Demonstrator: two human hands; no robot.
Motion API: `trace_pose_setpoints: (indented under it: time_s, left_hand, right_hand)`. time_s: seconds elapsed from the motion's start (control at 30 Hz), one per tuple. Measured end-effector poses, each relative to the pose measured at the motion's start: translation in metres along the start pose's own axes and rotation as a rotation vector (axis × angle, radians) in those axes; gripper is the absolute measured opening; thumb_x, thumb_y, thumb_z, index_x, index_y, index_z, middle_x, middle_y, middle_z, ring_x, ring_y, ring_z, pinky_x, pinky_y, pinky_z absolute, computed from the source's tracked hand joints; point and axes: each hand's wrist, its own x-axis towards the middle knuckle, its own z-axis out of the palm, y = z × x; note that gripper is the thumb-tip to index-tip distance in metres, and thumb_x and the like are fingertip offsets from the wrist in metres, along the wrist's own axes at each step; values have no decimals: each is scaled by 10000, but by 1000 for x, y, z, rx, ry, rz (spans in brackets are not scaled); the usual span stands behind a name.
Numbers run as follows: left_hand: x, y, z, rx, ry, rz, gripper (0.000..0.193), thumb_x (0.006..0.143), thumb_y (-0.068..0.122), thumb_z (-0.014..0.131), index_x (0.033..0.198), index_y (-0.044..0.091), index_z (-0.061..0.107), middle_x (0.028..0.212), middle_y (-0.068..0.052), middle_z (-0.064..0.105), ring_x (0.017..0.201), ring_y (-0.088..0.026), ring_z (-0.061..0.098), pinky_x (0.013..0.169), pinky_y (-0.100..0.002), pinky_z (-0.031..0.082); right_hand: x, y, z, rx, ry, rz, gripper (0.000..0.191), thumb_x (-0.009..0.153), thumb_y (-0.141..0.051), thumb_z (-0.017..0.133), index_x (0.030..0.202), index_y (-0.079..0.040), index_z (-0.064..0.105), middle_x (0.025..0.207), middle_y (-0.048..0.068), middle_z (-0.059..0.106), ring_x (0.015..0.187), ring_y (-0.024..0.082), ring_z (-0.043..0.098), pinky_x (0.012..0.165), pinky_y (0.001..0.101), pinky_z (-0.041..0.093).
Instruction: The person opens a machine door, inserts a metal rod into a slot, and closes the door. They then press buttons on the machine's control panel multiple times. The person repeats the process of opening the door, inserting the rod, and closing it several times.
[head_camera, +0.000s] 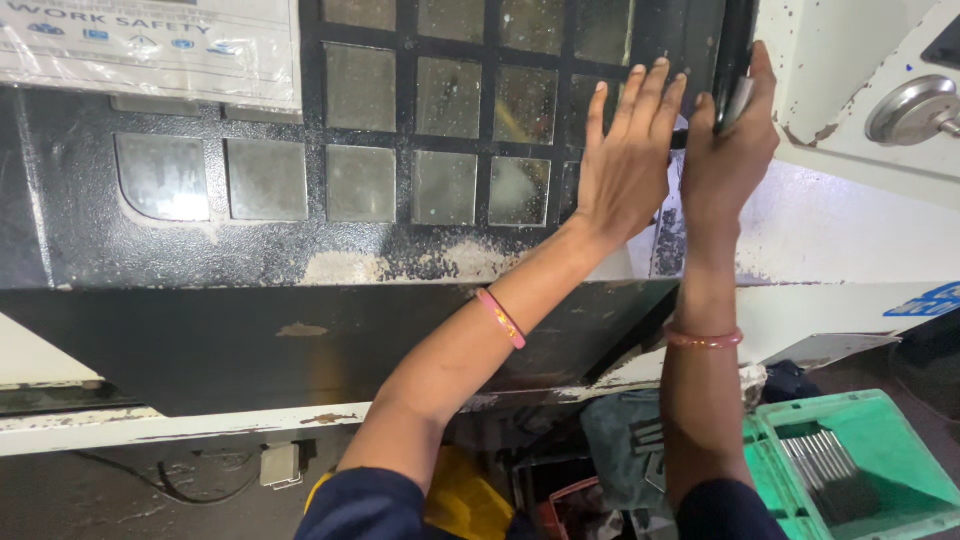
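Nearest the camera, the person's two dark blue sleeves frame the bottom edge, and beside the right forearm sits a green plastic crate holding a bundle of thin grey metal rods. A yellow object shows under the left arm, too hidden to identify. Each wrist wears a pink bangle. Farther up, the left hand lies open, fingers spread and flat against the black sliding machine door near its right edge. Just beside it, the right hand is closed around the door's dark vertical handle with a silvery strip, thumb up along it. The door carries a grid of small cloudy square window panes, its paint chipped and speckled. Beyond, at the right, stands the white machine housing with a round metal knob, and a plastic-covered notice sheet hangs at the upper left.
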Motion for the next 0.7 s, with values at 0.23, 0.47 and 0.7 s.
trace_pose_setpoints:
  time_s: [0.23, 0.47, 0.7]
  left_hand:
    - [4, 2, -4, 359, -211, 15, 643, 1000, 222, 499, 1595, 27, 357, 1679, -135, 320, 1582, -277, 263, 1309, -497, 176]
    - [-2, -2, 13, 435, -251, 50, 714, 1046, 386, 510, 1646, 62, 297, 1720, -122, 229, 1607, -278, 188, 1324, -510, 151]
    - [13, -55, -44, 349, -205, 46, 827, 976, 603, 593, 1642, 199, 314, 1716, -103, 214, 1596, -305, 137, 1307, -606, 78]
  right_hand:
    - [-12, 7, 15, -19, 123, -178, 648, 986, 155, 627, 1567, -45, 421, 1431, 193, 673, 1149, 284, 746, 1020, 374, 601]
    - [-18, 10, 18, 173, 67, 63, 644, 1014, 132, 575, 1599, -82, 410, 1446, 132, 706, 862, 155, 725, 847, 308, 616]
    - [-19, -3, 16, 213, 22, 235, 712, 1051, 119, 490, 1700, -121, 322, 1340, 126, 738, 853, 207, 668, 829, 315, 599]
